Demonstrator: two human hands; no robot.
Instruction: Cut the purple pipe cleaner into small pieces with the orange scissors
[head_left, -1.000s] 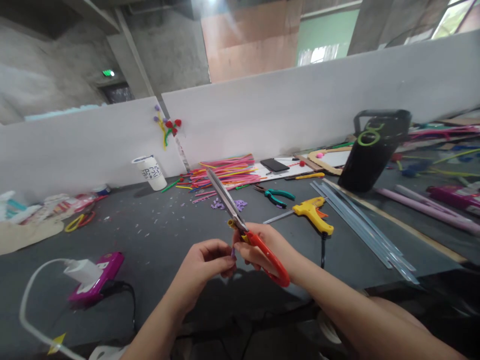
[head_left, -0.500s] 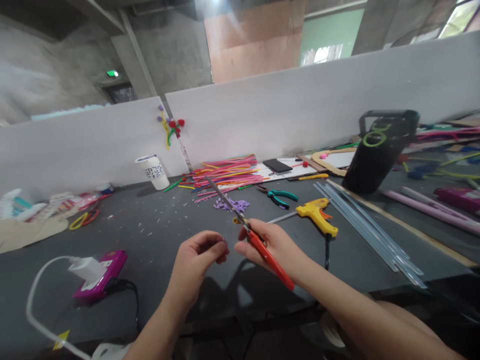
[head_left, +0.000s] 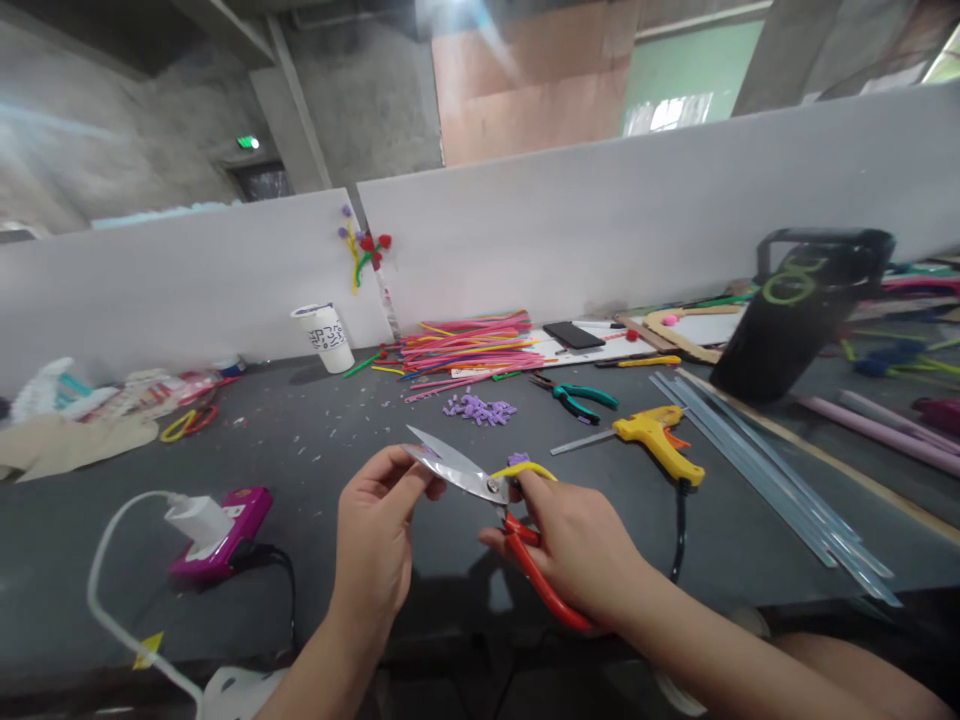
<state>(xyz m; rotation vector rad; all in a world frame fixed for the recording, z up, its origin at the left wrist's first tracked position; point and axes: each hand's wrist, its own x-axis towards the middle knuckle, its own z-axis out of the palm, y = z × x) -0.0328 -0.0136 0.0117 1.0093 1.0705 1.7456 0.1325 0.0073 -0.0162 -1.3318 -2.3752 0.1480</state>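
Observation:
My right hand is wrapped round the red-handled scissors, whose silver blades stand slightly apart and point left. Against its fingers lies a short yellow stem with a purple tip near the scissors' pivot. My left hand is closed in a pinch, thumb against fingers, right at the blade tips. Whatever it holds is too small and covered to name. Beyond the hands sits a small heap of purple cut pieces on the dark table.
A yellow glue gun, teal-handled pliers and clear glue sticks lie to the right. Coloured pipe cleaners are piled at the back. A black bottle, white cup and magenta power block stand around.
The scissors have turned from steeply upward to pointing left, and their blades have parted. Their tips now meet my left hand. The view has shifted slightly left.

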